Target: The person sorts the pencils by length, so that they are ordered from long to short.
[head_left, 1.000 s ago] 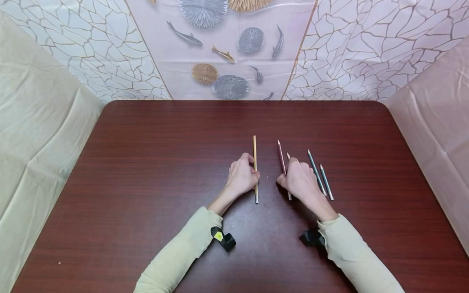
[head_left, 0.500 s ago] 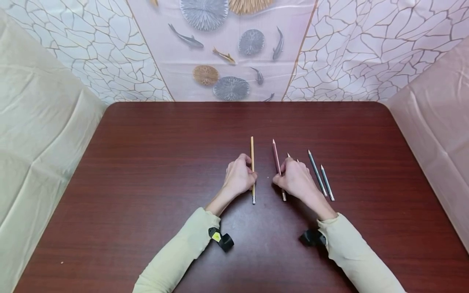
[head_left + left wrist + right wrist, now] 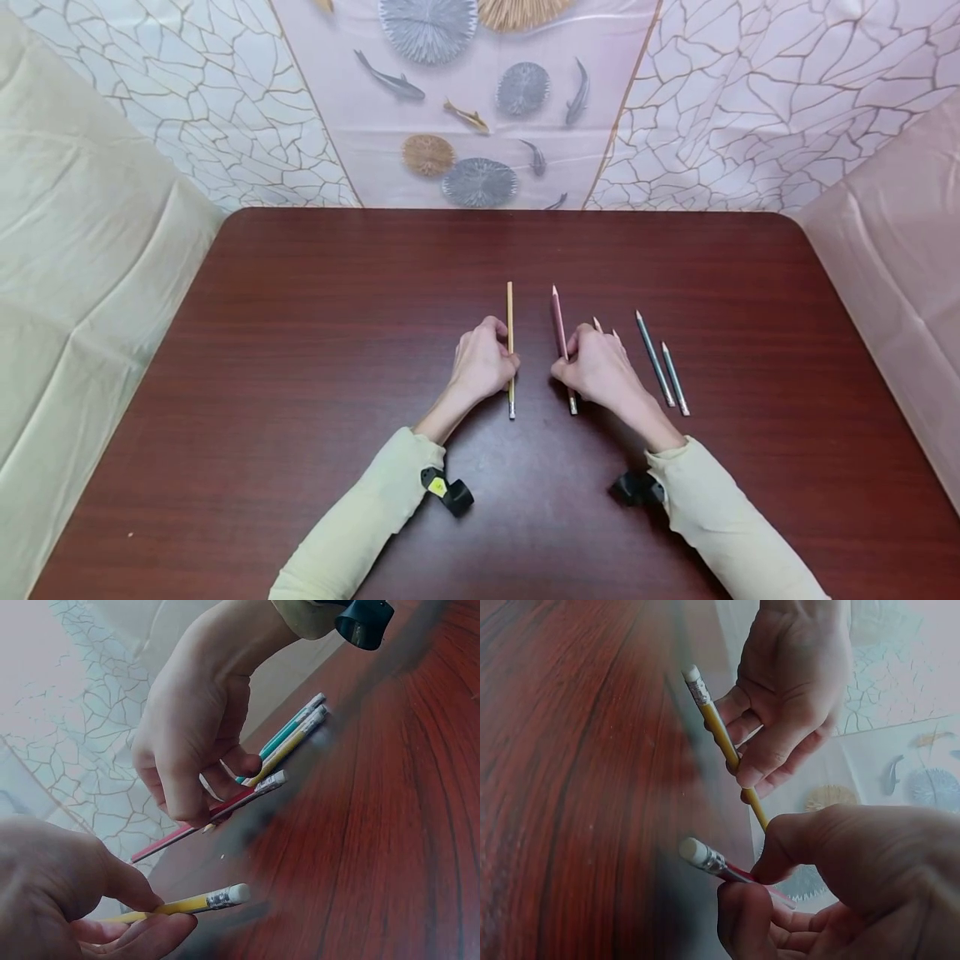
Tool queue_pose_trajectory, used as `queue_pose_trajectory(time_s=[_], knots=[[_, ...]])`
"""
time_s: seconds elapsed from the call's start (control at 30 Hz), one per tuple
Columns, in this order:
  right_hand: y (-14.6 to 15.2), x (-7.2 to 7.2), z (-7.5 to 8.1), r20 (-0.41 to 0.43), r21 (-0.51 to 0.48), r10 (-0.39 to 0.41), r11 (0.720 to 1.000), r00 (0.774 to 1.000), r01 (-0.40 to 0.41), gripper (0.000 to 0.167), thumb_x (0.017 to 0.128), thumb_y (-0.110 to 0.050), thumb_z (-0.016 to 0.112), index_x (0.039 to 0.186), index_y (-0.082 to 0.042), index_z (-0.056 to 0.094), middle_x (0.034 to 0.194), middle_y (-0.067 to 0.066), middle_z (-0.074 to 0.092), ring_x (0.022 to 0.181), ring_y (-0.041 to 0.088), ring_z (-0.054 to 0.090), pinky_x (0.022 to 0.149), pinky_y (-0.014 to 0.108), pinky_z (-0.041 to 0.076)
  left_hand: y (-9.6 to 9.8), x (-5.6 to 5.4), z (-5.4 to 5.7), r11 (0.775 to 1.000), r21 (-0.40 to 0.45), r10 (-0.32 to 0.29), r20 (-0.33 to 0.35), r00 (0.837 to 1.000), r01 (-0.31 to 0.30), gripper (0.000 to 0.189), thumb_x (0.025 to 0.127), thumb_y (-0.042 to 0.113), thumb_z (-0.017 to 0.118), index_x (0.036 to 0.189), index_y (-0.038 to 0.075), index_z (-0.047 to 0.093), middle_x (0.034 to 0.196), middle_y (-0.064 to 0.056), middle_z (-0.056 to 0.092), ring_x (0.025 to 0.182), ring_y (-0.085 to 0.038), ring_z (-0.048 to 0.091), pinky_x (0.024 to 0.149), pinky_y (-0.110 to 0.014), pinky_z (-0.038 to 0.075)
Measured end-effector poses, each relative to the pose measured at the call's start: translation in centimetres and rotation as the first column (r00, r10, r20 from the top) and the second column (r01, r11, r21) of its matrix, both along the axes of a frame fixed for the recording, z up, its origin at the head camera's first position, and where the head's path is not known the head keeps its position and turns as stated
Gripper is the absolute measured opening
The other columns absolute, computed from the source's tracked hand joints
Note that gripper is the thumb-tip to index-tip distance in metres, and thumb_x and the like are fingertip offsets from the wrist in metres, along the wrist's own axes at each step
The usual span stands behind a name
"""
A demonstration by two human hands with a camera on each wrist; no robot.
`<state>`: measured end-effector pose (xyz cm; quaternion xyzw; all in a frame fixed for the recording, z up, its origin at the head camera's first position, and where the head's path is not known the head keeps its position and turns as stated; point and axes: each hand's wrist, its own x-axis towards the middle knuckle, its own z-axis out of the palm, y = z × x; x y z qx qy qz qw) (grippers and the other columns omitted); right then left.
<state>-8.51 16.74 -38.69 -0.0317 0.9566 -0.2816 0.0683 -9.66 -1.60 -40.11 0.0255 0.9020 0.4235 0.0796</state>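
Work seems partway done: left hand pinches the yellow pencil, right hand the red pencil, near each other at the worktop's middle; two teal pencils farther right lie unheld.

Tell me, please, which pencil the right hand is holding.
The reddish pencil, pinched in the right hand; the left hand pinches a yellow one, while two bluish pencils lie on the table.

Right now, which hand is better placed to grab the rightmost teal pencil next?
Probably the right hand: it is closer to the rightmost teal pencil, though it pinches the red pencil and would likely have to release it first. The left hand is farther and pinches the yellow pencil.
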Motion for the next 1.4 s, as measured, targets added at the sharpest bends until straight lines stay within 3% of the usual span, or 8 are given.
queue_pose_trajectory(time_s=[0.27, 0.83, 1.13, 1.4], knots=[[-0.7, -0.1, 0.0, 0.068, -0.068, 0.004, 0.998, 0.998, 0.001, 0.018, 0.075, -0.011, 0.065, 0.088, -0.004, 0.055, 0.054, 0.001, 0.059, 0.038, 0.012, 0.056, 0.043, 0.030, 0.045, -0.7, 0.1, 0.1, 1.000, -0.005, 0.019, 0.011, 1.000, -0.019, 0.033, 0.081, 0.006, 0.073, 0.112, 0.004, 0.061, 0.075, 0.001, 0.069, 0.044, -0.006, 0.062, 0.075, -0.035, 0.055], [-2.2, -0.1, -0.4, 0.099, -0.109, 0.015, 0.994, 0.995, -0.004, 0.019, 0.075, -0.010, 0.067, 0.089, -0.003, 0.054, 0.057, 0.003, 0.060, 0.038, 0.012, 0.057, 0.042, 0.029, 0.046, -2.8, 0.4, -0.1, 0.998, -0.042, 0.050, 0.008, 0.999, -0.050, 0.033, 0.080, 0.004, 0.072, 0.112, 0.002, 0.062, 0.074, 0.001, 0.070, 0.044, -0.006, 0.061, 0.080, -0.038, 0.053], [-2.9, -0.1, -0.5, 0.112, -0.114, 0.014, 0.994, 0.994, -0.001, 0.021, 0.075, -0.010, 0.068, 0.091, -0.002, 0.056, 0.059, 0.003, 0.061, 0.039, 0.012, 0.058, 0.045, 0.030, 0.048, -3.6, 0.4, -0.2, 0.990, -0.129, 0.054, -0.038, 0.998, -0.059, 0.033, 0.078, 0.006, 0.074, 0.110, 0.002, 0.064, 0.075, 0.002, 0.071, 0.082, -0.023, 0.069, 0.081, -0.041, 0.051], [-3.9, -0.1, -0.4, 0.115, -0.119, 0.018, 0.993, 0.993, -0.004, 0.022, 0.076, -0.011, 0.067, 0.093, -0.003, 0.057, 0.058, 0.001, 0.061, 0.039, 0.011, 0.057, 0.047, 0.030, 0.049, -4.2, 0.4, -0.5, 0.986, -0.155, 0.049, -0.065, 0.997, -0.059, 0.033, 0.078, 0.007, 0.075, 0.109, 0.001, 0.065, 0.073, 0.002, 0.069, 0.084, -0.026, 0.069, 0.080, -0.042, 0.051]])
